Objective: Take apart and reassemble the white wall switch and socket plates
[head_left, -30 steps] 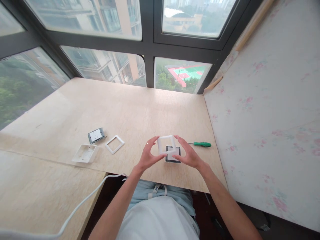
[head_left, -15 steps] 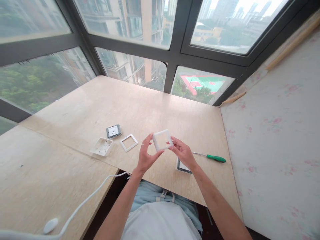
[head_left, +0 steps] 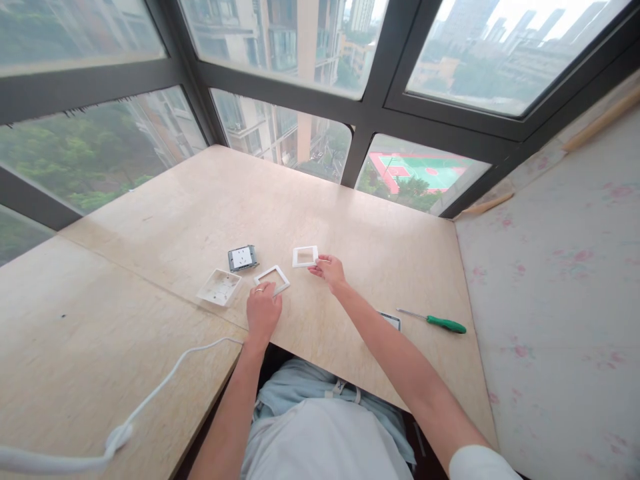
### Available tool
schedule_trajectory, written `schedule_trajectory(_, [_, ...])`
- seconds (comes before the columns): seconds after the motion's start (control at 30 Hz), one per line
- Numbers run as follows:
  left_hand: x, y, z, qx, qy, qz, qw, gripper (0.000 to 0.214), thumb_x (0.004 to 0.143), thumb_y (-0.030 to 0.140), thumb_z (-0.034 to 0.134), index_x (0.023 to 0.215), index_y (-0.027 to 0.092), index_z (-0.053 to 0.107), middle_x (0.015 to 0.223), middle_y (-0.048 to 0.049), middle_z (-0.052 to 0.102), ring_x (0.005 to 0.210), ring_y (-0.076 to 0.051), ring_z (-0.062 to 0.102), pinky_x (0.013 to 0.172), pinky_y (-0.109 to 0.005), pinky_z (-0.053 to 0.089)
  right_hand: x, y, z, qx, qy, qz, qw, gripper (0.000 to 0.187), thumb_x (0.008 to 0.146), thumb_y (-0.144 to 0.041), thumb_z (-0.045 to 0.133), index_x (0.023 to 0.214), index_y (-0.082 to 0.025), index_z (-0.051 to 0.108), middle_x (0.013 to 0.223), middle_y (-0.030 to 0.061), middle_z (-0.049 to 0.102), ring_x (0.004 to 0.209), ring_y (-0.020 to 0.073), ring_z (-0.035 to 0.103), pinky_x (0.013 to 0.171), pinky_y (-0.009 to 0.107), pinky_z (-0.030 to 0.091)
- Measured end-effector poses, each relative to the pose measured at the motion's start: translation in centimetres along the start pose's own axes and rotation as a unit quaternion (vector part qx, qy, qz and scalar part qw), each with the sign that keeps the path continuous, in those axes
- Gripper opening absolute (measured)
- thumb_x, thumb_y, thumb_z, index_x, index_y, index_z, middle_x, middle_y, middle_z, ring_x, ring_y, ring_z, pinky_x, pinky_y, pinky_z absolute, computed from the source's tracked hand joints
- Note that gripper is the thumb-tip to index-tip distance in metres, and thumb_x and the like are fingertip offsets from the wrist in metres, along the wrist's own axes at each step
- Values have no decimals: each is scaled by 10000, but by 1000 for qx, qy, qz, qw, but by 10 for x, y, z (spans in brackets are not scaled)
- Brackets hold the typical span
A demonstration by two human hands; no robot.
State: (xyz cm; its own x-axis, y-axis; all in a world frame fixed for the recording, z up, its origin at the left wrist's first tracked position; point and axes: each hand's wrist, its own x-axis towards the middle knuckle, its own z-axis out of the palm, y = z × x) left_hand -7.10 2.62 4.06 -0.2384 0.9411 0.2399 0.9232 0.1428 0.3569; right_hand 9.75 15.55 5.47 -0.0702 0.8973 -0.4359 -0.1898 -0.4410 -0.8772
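My right hand (head_left: pixel 330 271) pinches the right edge of a white square socket cover frame (head_left: pixel 295 257), low over or on the tabletop. At the near left edge of a second white cover frame (head_left: pixel 283 275) is my left hand (head_left: pixel 264 313), its fingers curled against that edge and partly hiding it. Left of the second frame stands a white open back box (head_left: pixel 220 288). A wall socket (head_left: pixel 242 258) with a grey mounting rim lies just behind the box. Another grey-rimmed piece (head_left: pixel 391 321) is mostly hidden under my right forearm.
A green-handled screwdriver (head_left: pixel 447 325) lies at the right of the wooden tabletop (head_left: pixel 200 200), near the papered wall (head_left: pixel 550 300). A white cable (head_left: pixel 165 385) runs over the left part. Dark-framed windows (head_left: pixel 295 87) border the far side.
Both hands have parted. My right hand has carried its frame forward and left toward the table; my left hand has let go of it and moved left to the other frame.
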Motion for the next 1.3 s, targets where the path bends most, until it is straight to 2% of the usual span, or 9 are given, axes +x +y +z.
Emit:
schedule_trajectory(0.13, [-2, 0, -1, 39, -20, 2, 999, 192, 898, 197, 542, 974, 180, 718, 1052, -119, 695, 983, -301, 587, 824, -402, 476, 14, 11, 26, -24, 10, 37, 999, 236, 947, -268, 611, 1144, -139, 601, 1024, 51, 667, 818, 153, 672, 711, 325, 592])
schedule_trajectory(0.27, [2, 1, -2, 46, -25, 18, 998, 183, 903, 179, 538, 912, 181, 721, 971, -116, 700, 937, -302, 585, 772, -395, 450, 11, 11, 28, -43, -8, 49, 998, 264, 943, -289, 617, 1167, -150, 604, 1120, 68, 647, 907, 177, 661, 759, 354, 584])
schedule_trajectory(0.5, [1, -5, -2, 27, -19, 59, 998, 214, 934, 178, 496, 955, 182, 709, 939, -108, 702, 948, -288, 591, 806, -394, 442, -26, -5, -28, -59, -57, 37, 996, 120, 829, -127, 681, 948, -135, 664, 1021, 93, 696, 784, 137, 688, 821, 326, 562])
schedule_trajectory(0.67, [-4, 1, -10, -18, 23, 79, 996, 257, 971, 228, 451, 985, 192, 706, 969, -106, 706, 953, -279, 590, 847, -405, 445, -87, -17, -78, -46, -105, 4, 993, 221, 756, -273, 758, 946, -178, 694, 1023, 82, 737, 838, 163, 705, 841, 333, 559])
schedule_trajectory(0.77, [-5, 22, -20, -72, 65, 108, 989, 262, 978, 259, 450, 992, 196, 704, 955, -112, 700, 938, -280, 590, 849, -425, 446, -122, -18, -109, -26, -121, -26, 992, 316, 757, -387, 759, 999, -191, 702, 1005, 73, 741, 819, 171, 706, 826, 349, 560])
schedule_trajectory(0.87, [-10, 61, -28, -107, 41, 200, 973, 251, 986, 238, 449, 1011, 214, 698, 945, -95, 694, 945, -258, 593, 875, -425, 435, -145, -13, -138, -14, -65, -60, 996, 361, 754, -420, 769, 1037, -207, 695, 1013, 67, 732, 820, 171, 698, 792, 339, 557])
schedule_trajectory(1.1, [-44, 160, -12, -140, -57, 468, 871, 286, 986, 115, 396, 1057, 214, 655, 933, -62, 663, 941, -214, 562, 898, -389, 421, -180, 2, -180, -16, 56, -130, 990, 392, 791, -415, 742, 1125, -223, 672, 1003, 54, 720, 748, 153, 634, 614, 276, 492])
schedule_trajectory(1.2, [-57, 176, 1, -150, -77, 505, 846, 280, 992, 120, 389, 1068, 207, 644, 927, -58, 656, 938, -209, 561, 906, -388, 430, -192, 7, -190, -13, 106, -144, 984, 410, 763, -388, 767, 1120, -206, 679, 860, 33, 726, 659, 140, 592, 571, 271, 453])
schedule_trajectory(1.3, [-65, 177, 12, -188, -94, 479, 852, 233, 987, 176, 455, 1140, 225, 623, 1008, -75, 655, 1006, -224, 573, 914, -405, 455, -197, 14, -200, -1, 131, -134, 982, 420, 734, -377, 784, 1099, -191, 694, 787, 22, 717, 637, 147, 589, 563, 277, 443])
